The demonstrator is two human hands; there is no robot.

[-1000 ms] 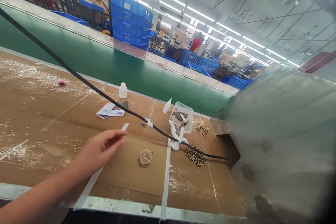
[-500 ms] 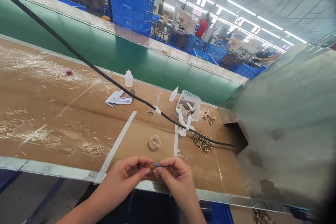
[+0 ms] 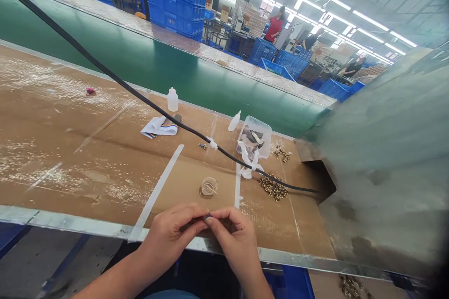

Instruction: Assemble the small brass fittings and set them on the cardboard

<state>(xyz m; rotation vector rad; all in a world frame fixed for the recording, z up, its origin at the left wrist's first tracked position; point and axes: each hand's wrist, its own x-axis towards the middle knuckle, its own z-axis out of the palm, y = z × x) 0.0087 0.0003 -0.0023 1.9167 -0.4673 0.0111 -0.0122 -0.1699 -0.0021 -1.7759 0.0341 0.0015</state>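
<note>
My left hand point(image 3: 177, 229) and my right hand point(image 3: 233, 238) meet fingertip to fingertip over the table's near edge. Between them sits a tiny dark blue piece point(image 3: 207, 216), mostly covered by the fingers; its kind is not clear. Each hand is closed in a pinch of thumb and forefinger at this piece. Just beyond the fingertips stands a small round clear cup point(image 3: 209, 187) with a thin pale stick in it. Farther off lies a similar small blue and gold piece point(image 3: 202, 145).
A black cable point(image 3: 154, 105) crosses above the table. Small brass-coloured parts point(image 3: 273, 188) lie heaped at right, near a clear plastic box point(image 3: 264, 142). White bottles point(image 3: 172, 100) and a striped white band point(image 3: 159, 127) stand farther back. A metal panel point(image 3: 389, 173) borders the right side.
My fingertips have drawn together, and the blue piece shows less between them. The camera view has shifted slightly.
</note>
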